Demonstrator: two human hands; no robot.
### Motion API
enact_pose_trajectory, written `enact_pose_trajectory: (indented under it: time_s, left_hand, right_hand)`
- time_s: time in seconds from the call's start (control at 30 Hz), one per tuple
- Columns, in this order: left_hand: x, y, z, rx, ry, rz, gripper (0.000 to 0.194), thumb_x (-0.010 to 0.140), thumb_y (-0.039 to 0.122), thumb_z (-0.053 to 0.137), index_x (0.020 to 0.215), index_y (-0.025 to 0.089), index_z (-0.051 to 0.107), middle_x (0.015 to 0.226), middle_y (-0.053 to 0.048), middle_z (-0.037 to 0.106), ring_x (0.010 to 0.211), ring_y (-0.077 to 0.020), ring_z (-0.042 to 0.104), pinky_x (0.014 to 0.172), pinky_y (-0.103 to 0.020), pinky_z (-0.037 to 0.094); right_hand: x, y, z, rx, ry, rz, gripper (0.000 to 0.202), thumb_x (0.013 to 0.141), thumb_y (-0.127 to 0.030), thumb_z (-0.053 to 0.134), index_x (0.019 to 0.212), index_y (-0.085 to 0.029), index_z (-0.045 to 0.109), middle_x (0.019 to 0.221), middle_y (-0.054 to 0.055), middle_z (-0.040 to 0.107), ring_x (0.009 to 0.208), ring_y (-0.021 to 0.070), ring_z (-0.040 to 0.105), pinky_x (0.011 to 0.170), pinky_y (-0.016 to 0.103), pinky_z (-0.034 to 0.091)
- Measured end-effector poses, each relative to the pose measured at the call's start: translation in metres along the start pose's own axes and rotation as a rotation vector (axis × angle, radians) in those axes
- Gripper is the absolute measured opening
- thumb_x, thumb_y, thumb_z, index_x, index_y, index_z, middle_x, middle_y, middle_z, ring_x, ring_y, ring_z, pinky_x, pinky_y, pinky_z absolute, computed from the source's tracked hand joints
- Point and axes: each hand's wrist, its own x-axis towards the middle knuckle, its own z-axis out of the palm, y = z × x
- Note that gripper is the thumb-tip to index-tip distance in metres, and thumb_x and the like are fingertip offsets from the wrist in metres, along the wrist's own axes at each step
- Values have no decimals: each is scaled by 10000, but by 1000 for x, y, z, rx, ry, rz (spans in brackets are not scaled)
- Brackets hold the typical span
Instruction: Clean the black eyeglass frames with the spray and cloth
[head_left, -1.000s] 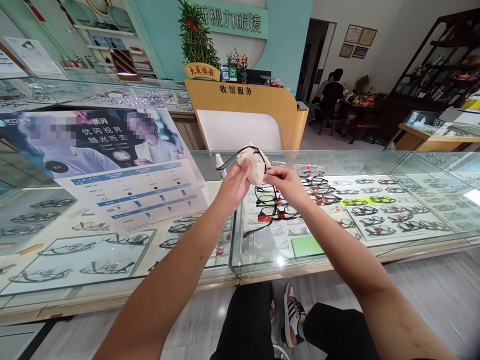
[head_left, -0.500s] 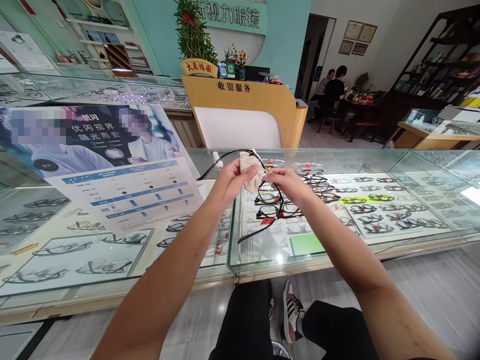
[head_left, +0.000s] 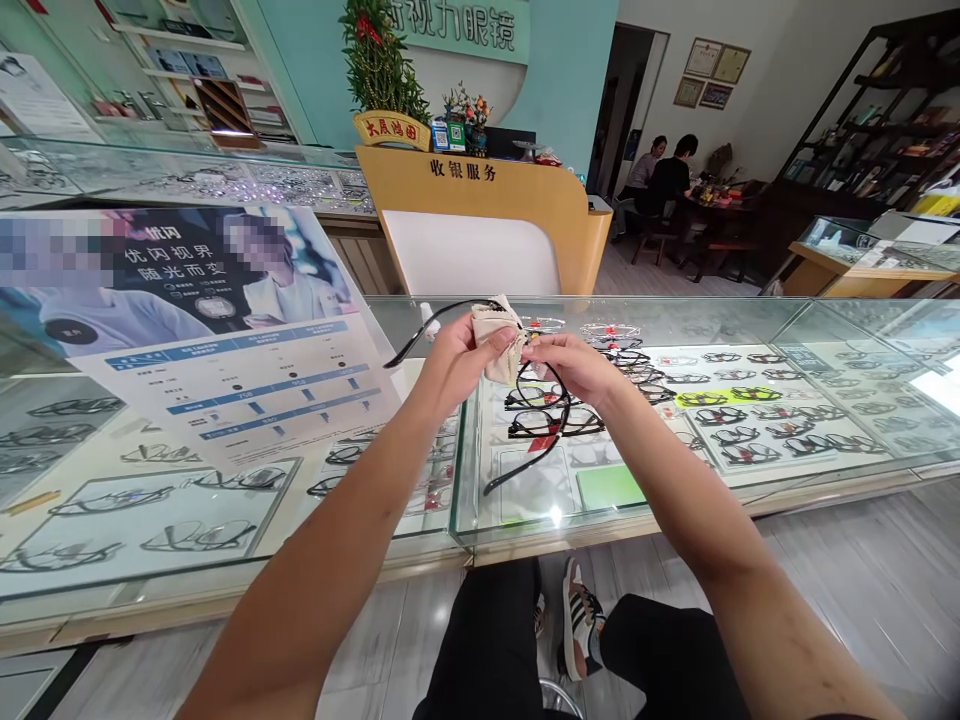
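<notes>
Over the glass display case, both my hands are on a pair of black-framed eyeglasses (head_left: pixel 524 465). My left hand (head_left: pixel 454 362) is closed on a folded beige cloth (head_left: pixel 495 322) that wraps one lens, its thumb pressing the front of the cloth. My right hand (head_left: pixel 576 364) pinches the frame near the middle, right beside the cloth. One temple arm sticks out to the left above my left wrist; the other hangs down to the lower left. The wrapped lens is hidden by the cloth and fingers.
Under the glass of the display case (head_left: pixel 480 530) lie several rows of eyeglasses. A printed leaflet (head_left: pixel 247 375) stands at the left, with a small white bottle (head_left: pixel 429 318) behind my left hand. Beyond are a cashier counter (head_left: pixel 480 195) and two seated people (head_left: pixel 670 182).
The cloth and eyeglasses have shifted very slightly, and the lower temple arm's tip sits a little further right. Both hands keep their hold. The whole view has moved a little.
</notes>
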Motion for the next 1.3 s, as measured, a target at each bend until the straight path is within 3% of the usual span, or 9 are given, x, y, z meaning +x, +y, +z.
enact_pose_trajectory:
  time_s: [0.2, 0.37, 0.53, 0.93, 1.2, 1.3]
  left_hand:
    - [-2, 0, -4, 25, 39, -21, 616, 769, 698, 996, 1079, 195, 822, 1022, -66, 837, 887, -233, 736, 786, -330, 582]
    - [-1, -1, -7, 53, -4, -22, 606, 796, 712, 977, 1079, 196, 828, 1010, -75, 842, 885, -246, 744, 777, -337, 579]
    - [0, -6, -4, 34, -37, -27, 570, 789, 669, 999, 1089, 214, 830, 1021, -88, 848, 881, -269, 754, 761, -357, 578]
    - [-4, -8, 5, -7, -2, -80, 587, 739, 665, 1018, 1037, 204, 808, 942, -59, 806, 799, -213, 694, 704, -326, 545]
    - [-5, -10, 6, -40, 13, -79, 592, 755, 644, 1014, 1084, 202, 796, 1011, -69, 837, 859, -227, 734, 767, -338, 577]
    - [-4, -12, 5, -109, 7, -100, 623, 734, 639, 1032, 1096, 194, 789, 1031, -75, 843, 881, -222, 752, 810, -338, 594]
  right_hand:
    - [3, 2, 1, 3, 6, -23, 521, 640, -646, 1026, 724, -215, 746, 642, -43, 488, 660, 124, 351, 650, 326, 223]
    - [5, 4, -2, 26, -2, -28, 514, 641, -635, 1009, 697, -221, 709, 618, -66, 438, 624, 112, 332, 643, 324, 224]
    - [6, 5, -9, 48, 40, -7, 469, 599, -586, 1003, 700, -217, 731, 595, -63, 445, 632, 124, 351, 637, 322, 225]
    - [9, 16, -15, 76, -34, -2, 543, 606, -646, 1032, 757, -210, 745, 570, -92, 393, 603, 108, 359, 614, 292, 228]
    - [8, 17, -13, 120, -43, 55, 558, 593, -599, 1066, 730, -203, 697, 593, -85, 438, 593, 93, 366, 594, 289, 198]
    - [8, 17, -12, 142, -60, 49, 554, 624, -632, 1051, 768, -189, 750, 588, -88, 439, 594, 93, 359, 590, 298, 207]
